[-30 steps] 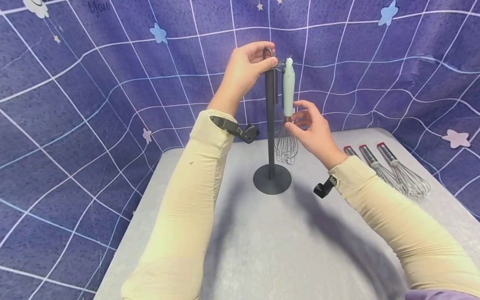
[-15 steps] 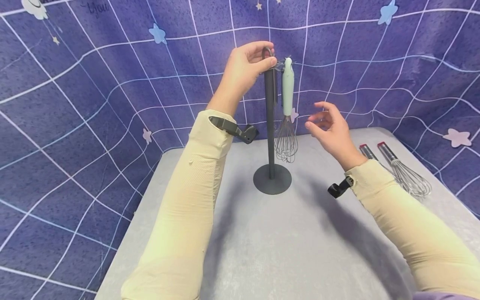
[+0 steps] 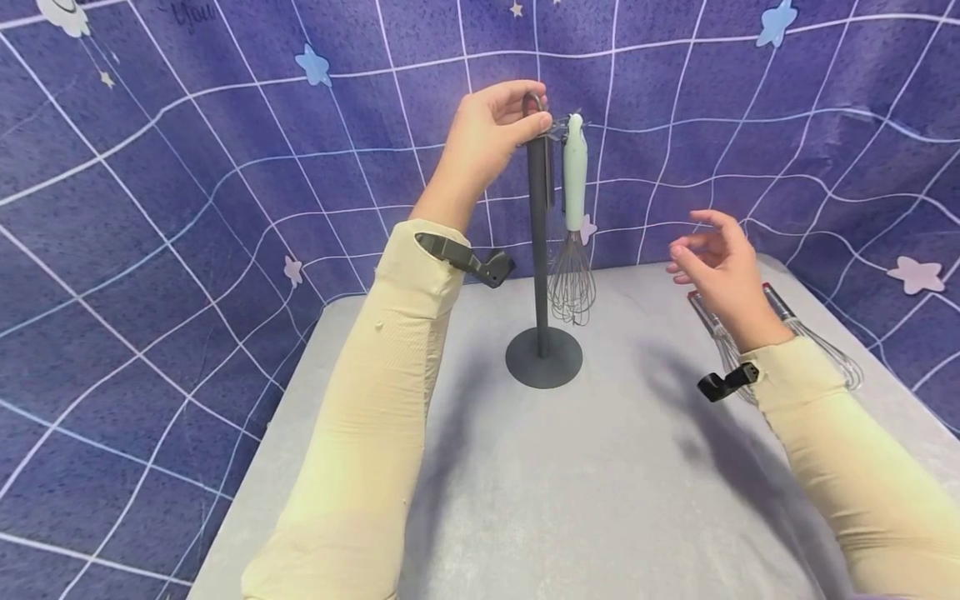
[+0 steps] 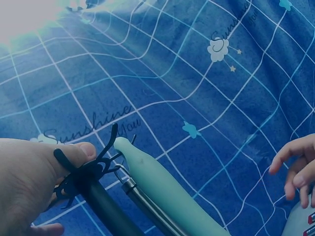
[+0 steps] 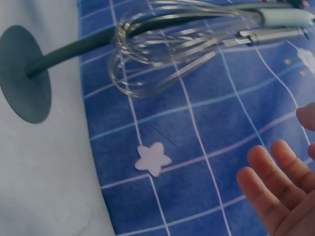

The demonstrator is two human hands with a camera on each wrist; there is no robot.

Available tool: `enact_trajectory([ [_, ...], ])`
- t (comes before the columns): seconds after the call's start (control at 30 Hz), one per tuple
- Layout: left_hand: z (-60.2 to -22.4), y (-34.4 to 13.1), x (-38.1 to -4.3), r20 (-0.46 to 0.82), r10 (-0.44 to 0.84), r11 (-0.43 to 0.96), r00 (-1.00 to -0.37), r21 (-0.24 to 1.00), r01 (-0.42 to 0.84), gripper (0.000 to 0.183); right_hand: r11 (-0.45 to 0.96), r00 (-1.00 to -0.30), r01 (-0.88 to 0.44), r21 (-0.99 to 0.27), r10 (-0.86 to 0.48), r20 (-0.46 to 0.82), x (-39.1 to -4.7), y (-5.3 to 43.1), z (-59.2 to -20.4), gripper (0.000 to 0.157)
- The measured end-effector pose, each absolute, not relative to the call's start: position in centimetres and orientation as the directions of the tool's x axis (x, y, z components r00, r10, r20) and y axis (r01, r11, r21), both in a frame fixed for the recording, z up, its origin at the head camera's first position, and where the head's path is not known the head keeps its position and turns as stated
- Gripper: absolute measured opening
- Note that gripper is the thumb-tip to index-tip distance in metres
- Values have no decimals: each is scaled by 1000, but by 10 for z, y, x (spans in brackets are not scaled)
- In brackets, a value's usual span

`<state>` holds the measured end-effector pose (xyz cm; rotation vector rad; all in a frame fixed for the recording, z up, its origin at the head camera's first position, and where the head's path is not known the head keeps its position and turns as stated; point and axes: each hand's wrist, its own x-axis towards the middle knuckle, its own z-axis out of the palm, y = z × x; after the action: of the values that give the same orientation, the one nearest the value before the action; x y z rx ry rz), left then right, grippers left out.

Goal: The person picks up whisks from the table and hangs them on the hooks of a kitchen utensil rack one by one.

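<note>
Here, head: gripping the stand (image 3: 540, 258) with the left hand (image 3: 491, 127); holding nothing in the loose right hand (image 3: 723, 271), right of the stand. Left wrist: showing the green whisk (image 4: 168, 184) hung from it. Right wrist, rather blurred: might tangle with the steel whisk (image 5: 275, 36) if bumped.

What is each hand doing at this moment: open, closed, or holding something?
Left hand: closed, gripping the top of the dark stand.
Right hand: open, fingers loosely bent, holding nothing.
</note>
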<state>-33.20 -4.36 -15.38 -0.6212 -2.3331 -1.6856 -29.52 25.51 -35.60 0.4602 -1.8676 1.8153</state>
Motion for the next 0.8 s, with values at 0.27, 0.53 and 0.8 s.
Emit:
enact_trajectory([
  [0.27, -154, -45, -332, 391, 222, 264, -893, 857, 441, 44, -86, -832, -553, -829, 118, 543, -286, 282, -365, 45],
  [0.53, -153, -45, -331, 392, 217, 250, -894, 863, 439, 42, -97, -870, -489, -867, 127, 476, -282, 304, -382, 43],
  [0.8, -153, -43, -332, 392, 214, 247, -895, 864, 438, 42, -134, -917, -388, -912, 155, 367, -282, 325, -400, 40],
])
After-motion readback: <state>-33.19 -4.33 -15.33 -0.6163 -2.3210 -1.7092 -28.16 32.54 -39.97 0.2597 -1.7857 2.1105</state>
